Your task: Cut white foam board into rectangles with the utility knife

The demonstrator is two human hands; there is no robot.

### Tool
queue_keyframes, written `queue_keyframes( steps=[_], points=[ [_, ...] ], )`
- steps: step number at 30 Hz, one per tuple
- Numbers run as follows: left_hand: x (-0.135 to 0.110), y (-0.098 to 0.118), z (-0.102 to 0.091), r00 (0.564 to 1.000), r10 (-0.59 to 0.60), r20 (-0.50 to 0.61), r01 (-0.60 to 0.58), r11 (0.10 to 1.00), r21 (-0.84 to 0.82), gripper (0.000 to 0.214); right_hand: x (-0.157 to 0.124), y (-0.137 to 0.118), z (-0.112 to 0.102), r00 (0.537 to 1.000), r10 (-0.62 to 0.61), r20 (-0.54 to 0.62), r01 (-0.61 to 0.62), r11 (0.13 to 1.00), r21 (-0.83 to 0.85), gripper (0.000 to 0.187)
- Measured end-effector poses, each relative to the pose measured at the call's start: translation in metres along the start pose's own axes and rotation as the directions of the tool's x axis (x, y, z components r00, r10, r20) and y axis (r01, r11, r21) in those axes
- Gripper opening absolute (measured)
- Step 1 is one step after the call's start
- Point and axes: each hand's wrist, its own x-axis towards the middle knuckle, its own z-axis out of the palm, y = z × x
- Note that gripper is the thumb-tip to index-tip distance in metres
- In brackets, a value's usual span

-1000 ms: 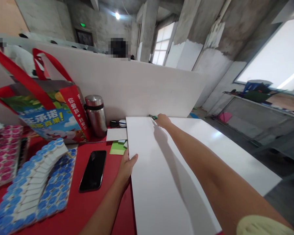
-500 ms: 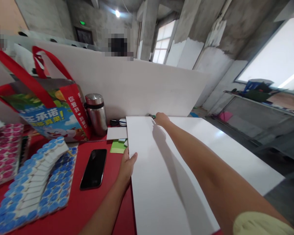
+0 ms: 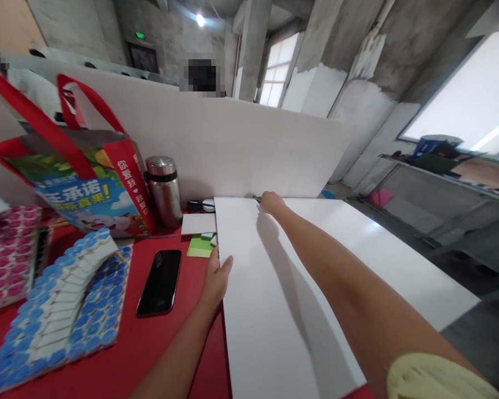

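Observation:
A large white board (image 3: 357,260) lies flat on the red table (image 3: 158,349) and hangs over its right side. My left hand (image 3: 217,278) grips the board's left edge, thumb on top, fingers curled under. My right hand (image 3: 271,203) is stretched out to the board's far edge, closed around a small green-handled tool (image 3: 256,198) whose tip touches the board near the upright white partition (image 3: 233,144).
On the red table sit a black phone (image 3: 159,282), a steel flask (image 3: 163,191), a red printed bag (image 3: 79,183), sheets of blue caps (image 3: 62,310) and pink caps (image 3: 6,260), a white card (image 3: 198,224) and green notes (image 3: 200,246). A person is behind the partition.
The hands have barely moved. My right hand with the tool has crept slightly left along the board's far edge; the view has shifted a little.

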Motion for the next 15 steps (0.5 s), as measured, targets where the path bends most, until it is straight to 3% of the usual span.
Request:
queue_keyframes(
  steps=[15],
  points=[
    [-0.0006,-0.0006,0.0008,1.0,-0.015,0.005,0.015,1.0,0.008,0.059,-0.0086,0.0077,0.0063,1.0,0.006,-0.025,-0.006,1.0,-0.007,0.033]
  ],
)
